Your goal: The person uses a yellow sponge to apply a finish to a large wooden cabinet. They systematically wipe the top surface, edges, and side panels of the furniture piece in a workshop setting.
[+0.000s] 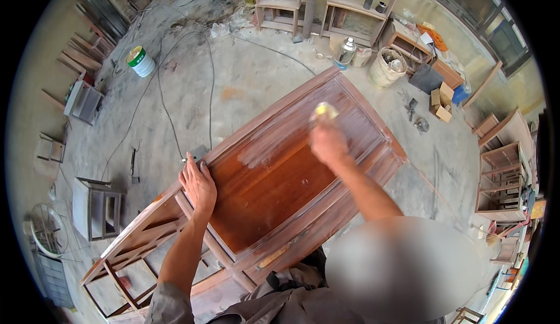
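A large reddish-brown wooden furniture piece [262,201] lies slanted in front of me, with a framed panel and an open slatted end at the lower left. Its panel is dull and whitish with dust toward the far right, while the nearer left part is still glossy. My right hand [328,143], slightly blurred, is closed on a pale yellowish sanding pad [324,111] over the dusty part of the panel. On the frame's left edge my left hand [198,183] rests flat, fingers stretched out and holding nothing.
Cables [211,90] run across the concrete floor. A white-and-green bucket [140,61] stands at the far left. Beyond the piece are a metal can [345,53] and a dirty white bucket [388,67]. A small cabinet [96,210] is at left; wooden frames [501,178] stand at right.
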Tool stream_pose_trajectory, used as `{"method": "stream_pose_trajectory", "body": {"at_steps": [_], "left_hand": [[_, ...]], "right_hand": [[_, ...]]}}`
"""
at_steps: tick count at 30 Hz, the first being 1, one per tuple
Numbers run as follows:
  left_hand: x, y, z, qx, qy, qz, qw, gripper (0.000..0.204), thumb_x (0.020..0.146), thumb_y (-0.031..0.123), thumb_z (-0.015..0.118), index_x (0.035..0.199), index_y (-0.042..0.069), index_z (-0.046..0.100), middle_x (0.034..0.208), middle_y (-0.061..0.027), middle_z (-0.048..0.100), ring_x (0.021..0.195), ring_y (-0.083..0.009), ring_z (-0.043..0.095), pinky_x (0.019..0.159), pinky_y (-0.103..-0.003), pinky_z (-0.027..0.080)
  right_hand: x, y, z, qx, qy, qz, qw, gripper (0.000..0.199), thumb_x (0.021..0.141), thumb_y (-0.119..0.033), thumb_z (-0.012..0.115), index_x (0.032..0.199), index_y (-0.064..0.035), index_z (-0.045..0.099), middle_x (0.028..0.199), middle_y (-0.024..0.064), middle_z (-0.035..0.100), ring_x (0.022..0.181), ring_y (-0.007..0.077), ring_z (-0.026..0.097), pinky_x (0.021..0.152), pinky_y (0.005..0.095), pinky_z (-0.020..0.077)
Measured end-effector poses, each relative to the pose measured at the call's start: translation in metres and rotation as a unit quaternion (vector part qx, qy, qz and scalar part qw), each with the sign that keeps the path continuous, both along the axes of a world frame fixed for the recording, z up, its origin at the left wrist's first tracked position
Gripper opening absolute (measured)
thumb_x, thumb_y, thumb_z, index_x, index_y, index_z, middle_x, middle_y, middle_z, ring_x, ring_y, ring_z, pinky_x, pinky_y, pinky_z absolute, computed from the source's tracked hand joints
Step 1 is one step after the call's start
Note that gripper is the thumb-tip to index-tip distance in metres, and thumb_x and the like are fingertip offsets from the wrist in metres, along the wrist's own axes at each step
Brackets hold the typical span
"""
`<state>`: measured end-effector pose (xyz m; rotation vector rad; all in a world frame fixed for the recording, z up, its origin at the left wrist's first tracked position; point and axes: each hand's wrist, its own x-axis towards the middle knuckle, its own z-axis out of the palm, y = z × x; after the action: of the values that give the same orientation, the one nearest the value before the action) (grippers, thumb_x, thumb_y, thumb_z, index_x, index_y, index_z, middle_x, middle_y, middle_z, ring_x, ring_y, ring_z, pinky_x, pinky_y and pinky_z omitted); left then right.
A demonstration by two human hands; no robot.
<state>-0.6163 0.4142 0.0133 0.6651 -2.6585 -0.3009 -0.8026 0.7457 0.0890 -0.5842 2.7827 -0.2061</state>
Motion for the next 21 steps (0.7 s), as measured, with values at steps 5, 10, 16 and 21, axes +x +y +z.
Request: {"method": "stream_pose_trajectory", "body": {"at_steps": [5,10,16,21], "left_hand": [[0.000,0.000,-0.003,-0.025,0.033,-0.010,0.999,0.060,0.110,0.018,0.056,0.163,-0.001,0.036,0.137,-0.0200,0.064,0.133,-0.0366,0.055,0.121,-0.053,0.032],[0.002,0.000,0.000,-0.012,0.013,0.005,1.000,0.061,0.110,0.019,0.056,0.163,-0.001,0.034,0.139,-0.0204,0.064,0.133,-0.0365,0.055,0.121,-0.053,0.032],[0.001,-0.003,-0.006,-0.018,0.007,-0.001,1.000,0.061,0.110,0.021,0.056,0.164,0.000,0.035,0.143,-0.0195,0.063,0.135,-0.0358,0.055,0.121,-0.053,0.032],[0.001,-0.003,-0.010,-0.052,0.042,-0.001,0.998,0.058,0.111,0.021,0.055,0.163,0.001,0.038,0.139,-0.0184,0.065,0.130,-0.0352,0.057,0.121,-0.051,0.033]], "right_hand": [[0.128,-0.085,-0.060,-0.164,0.203,0.159,0.952,0.051,0.103,-0.020,0.052,0.141,0.0125,0.062,0.149,0.0297,0.061,0.144,0.0371,0.055,0.125,0.0512,0.0357],[0.045,-0.014,-0.036,-0.075,0.117,0.133,0.981,0.040,0.100,-0.019,0.060,0.130,0.0065,0.068,0.137,0.0270,0.068,0.132,0.0352,0.062,0.116,0.0480,0.0448],[0.124,-0.064,-0.063,-0.182,0.221,0.146,0.947,0.049,0.100,-0.020,0.061,0.137,0.0111,0.065,0.139,0.0292,0.068,0.136,0.0419,0.060,0.123,0.0546,0.0380],[0.070,-0.007,-0.058,-0.090,0.193,0.173,0.962,0.047,0.104,-0.013,0.053,0.147,0.0031,0.060,0.148,0.0278,0.062,0.148,0.0352,0.053,0.123,0.0487,0.0408]]}}
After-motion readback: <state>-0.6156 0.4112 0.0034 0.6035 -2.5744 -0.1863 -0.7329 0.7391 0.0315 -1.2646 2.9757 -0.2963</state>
